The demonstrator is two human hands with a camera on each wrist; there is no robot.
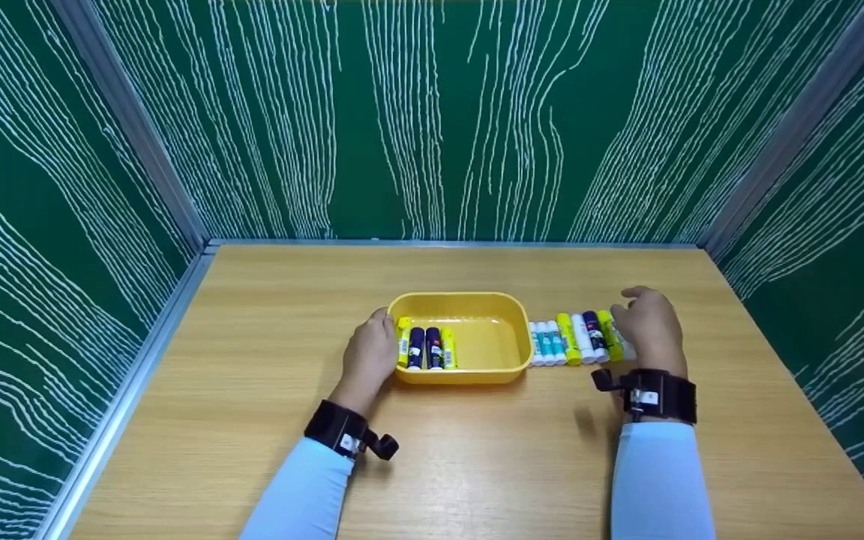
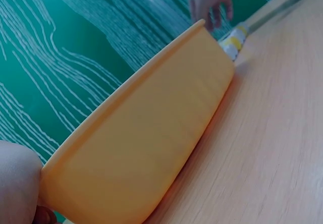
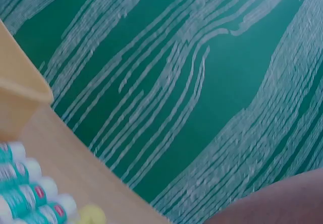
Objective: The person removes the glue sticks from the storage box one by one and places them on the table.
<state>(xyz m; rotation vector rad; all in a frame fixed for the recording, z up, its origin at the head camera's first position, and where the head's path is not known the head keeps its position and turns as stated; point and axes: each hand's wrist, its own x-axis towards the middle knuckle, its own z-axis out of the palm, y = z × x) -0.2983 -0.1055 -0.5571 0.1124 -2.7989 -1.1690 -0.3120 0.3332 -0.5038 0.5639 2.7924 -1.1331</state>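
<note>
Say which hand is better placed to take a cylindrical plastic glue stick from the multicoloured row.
Likely the right hand: it's at the row of glue sticks, while the left hand grips the yellow rectangular plastic tray.

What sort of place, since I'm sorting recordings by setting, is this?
Probably a small purpose-built booth or workstation, though nothing beyond it shows. A wooden table is enclosed on three visible sides by green walls with wavy white lines, and metal posts stand at the corners.

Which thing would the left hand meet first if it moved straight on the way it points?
Probably the yellow tray: the left hand holds its left end, though the fingertips' exact line is unclear.
</note>
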